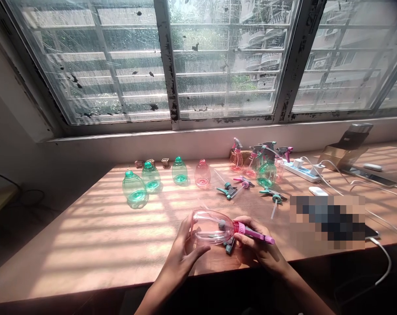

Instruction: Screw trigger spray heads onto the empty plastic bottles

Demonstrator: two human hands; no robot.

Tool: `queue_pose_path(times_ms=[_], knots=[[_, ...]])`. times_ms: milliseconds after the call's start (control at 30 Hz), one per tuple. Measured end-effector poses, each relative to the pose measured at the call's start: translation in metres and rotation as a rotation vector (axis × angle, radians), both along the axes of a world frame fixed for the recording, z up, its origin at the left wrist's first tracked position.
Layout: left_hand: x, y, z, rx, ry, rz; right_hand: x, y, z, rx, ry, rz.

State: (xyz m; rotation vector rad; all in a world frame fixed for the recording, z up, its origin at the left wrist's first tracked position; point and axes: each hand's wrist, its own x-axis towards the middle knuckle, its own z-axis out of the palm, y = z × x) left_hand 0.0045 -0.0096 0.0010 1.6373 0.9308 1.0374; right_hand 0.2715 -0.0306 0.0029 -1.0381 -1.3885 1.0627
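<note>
My left hand (185, 249) wraps its fingers round a clear pink spray bottle (211, 226) lying on its side just above the table's front edge. My right hand (255, 249) is closed on the pink spray head (254, 235) at the bottle's neck, with a teal trigger (229, 247) hanging below. Further back stand three empty green bottles (134, 189) (151, 176) (179, 170) and one empty pink bottle (202, 174). Loose spray heads (227, 190) (273, 196) lie to their right, beside a cluster of assembled spray bottles (265, 166).
The wooden table (103, 236) runs under a barred window (172, 65). A white power strip (300, 170) with cables, a phone (370, 176), a stand (347, 148) and a white mouse-like object (318, 191) sit at the right. A blurred patch covers part of the right side.
</note>
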Motion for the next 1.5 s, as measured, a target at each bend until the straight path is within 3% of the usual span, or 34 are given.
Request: queue_pose_path(times_ms=[333,600,867,1100,1367,1500], knots=[[0.001,-0.005,0.004,-0.008,0.011,-0.004,-0.002,-0.003,0.004,0.022,-0.039,-0.004],[0.003,0.003,-0.015,0.096,-0.004,0.046,-0.001,-0.002,0.006,0.058,-0.073,0.001],[0.001,-0.005,0.0,0.119,0.064,0.004,-0.001,-0.002,0.004,0.048,-0.07,0.01],[0.003,-0.002,-0.005,0.153,0.074,0.026,0.0,-0.003,0.005,0.023,-0.079,-0.007],[0.001,-0.006,0.003,0.119,0.095,0.007,-0.002,-0.004,0.008,-0.012,-0.056,-0.006],[0.001,-0.004,-0.003,0.152,0.093,0.009,-0.001,-0.005,0.008,-0.034,-0.019,-0.01]])
